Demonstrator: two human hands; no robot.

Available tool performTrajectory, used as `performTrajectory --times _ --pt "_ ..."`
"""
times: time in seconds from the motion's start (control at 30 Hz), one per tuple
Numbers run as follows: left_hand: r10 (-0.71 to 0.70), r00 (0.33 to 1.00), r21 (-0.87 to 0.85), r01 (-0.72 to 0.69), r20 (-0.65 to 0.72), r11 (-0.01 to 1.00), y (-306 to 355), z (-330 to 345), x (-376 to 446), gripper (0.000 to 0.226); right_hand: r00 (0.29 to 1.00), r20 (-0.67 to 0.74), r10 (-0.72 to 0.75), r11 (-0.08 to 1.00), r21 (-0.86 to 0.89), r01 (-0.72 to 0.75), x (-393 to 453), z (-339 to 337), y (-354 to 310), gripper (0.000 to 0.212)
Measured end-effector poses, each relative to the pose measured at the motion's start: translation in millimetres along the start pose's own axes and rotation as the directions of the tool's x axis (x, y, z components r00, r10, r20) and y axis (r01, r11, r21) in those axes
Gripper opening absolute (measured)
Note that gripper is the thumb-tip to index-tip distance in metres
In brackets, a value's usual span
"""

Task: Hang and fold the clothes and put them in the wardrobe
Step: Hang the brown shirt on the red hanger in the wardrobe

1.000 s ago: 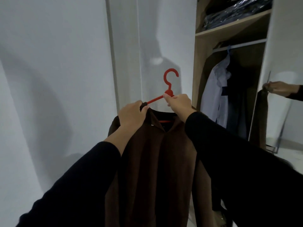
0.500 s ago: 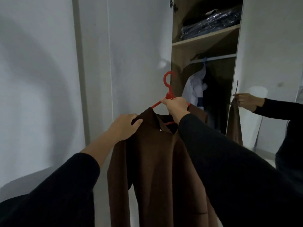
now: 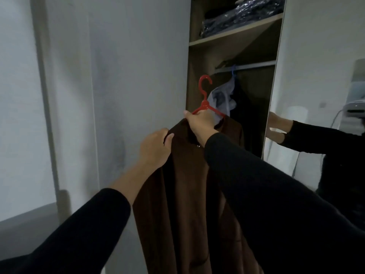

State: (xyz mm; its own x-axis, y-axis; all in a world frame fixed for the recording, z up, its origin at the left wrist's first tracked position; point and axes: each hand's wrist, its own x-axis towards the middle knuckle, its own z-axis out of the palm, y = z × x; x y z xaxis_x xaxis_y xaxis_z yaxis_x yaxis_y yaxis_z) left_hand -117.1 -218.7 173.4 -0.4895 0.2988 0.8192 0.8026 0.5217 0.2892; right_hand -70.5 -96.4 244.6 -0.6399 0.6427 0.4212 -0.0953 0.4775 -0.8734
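A dark brown shirt (image 3: 189, 194) hangs on a red plastic hanger (image 3: 205, 95), held up in front of the open wardrobe (image 3: 233, 40). My right hand (image 3: 201, 123) grips the hanger just below its hook, at the shirt's collar. My left hand (image 3: 156, 149) pinches the shirt's left shoulder. The hanger's hook points up, a little below and left of the wardrobe's metal rail (image 3: 245, 67). The shirt's lower part runs out of view at the bottom.
On the rail hang a pale shirt (image 3: 223, 97) on a blue hanger and dark clothes. The shelf above holds folded clothes in plastic (image 3: 241, 14). A white door panel (image 3: 138, 76) stands to the left. A mirrored door (image 3: 316, 95) to the right reflects my arm.
The view has swung and closed in on the open wardrobe. The hanger with the brown shirt has moved right, toward the rail. Both hands keep their hold.
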Motion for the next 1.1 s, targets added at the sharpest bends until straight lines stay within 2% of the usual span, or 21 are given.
performTrajectory --times 0.13,0.27,0.4,0.53,0.6,0.7,0.97,1.1 --pt "0.023 0.998 -0.015 -0.024 -0.057 1.000 -2.4 29.5 34.1 0.030 0.998 -0.060 0.032 0.999 -0.027 -0.034 37.2 -7.6 4.0 0.040" --pt "0.063 0.990 -0.135 -0.080 -0.127 0.988 -4.0 56.0 72.9 0.027 0.984 -0.165 0.071 0.996 -0.037 -0.078 82.3 -5.8 7.2 0.039" --pt "0.196 0.963 -0.291 -0.245 -0.186 0.925 -20.9 85.3 111.6 0.027 0.962 -0.259 0.085 0.994 -0.039 -0.099 124.7 -8.1 6.8 0.037" --pt "0.374 0.904 -0.261 -0.419 -0.205 0.870 -37.3 124.8 144.3 0.027 0.924 -0.365 0.116 0.987 -0.062 -0.149 172.2 -15.3 5.3 0.042" --pt "0.410 0.882 -0.258 -0.462 -0.230 0.849 -37.5 144.7 158.5 0.030 0.908 -0.402 0.116 0.984 -0.077 -0.160 194.0 -18.8 7.4 0.038" --pt "0.413 0.879 -0.295 -0.471 -0.239 0.831 -31.8 172.3 178.9 0.031 0.892 -0.439 0.107 0.985 -0.077 -0.156 223.7 -24.9 14.2 0.030" --pt "0.401 0.867 -0.410 -0.494 -0.295 0.767 -6.9 230.4 238.1 0.036 0.868 -0.497 0.011 0.992 -0.103 -0.072 302.4 -47.6 26.8 0.034" --pt "0.406 0.863 -0.396 -0.501 -0.301 0.770 6.2 250.5 270.5 0.036 0.865 -0.501 0.023 0.998 -0.040 -0.050 340.1 -58.2 29.5 0.036"
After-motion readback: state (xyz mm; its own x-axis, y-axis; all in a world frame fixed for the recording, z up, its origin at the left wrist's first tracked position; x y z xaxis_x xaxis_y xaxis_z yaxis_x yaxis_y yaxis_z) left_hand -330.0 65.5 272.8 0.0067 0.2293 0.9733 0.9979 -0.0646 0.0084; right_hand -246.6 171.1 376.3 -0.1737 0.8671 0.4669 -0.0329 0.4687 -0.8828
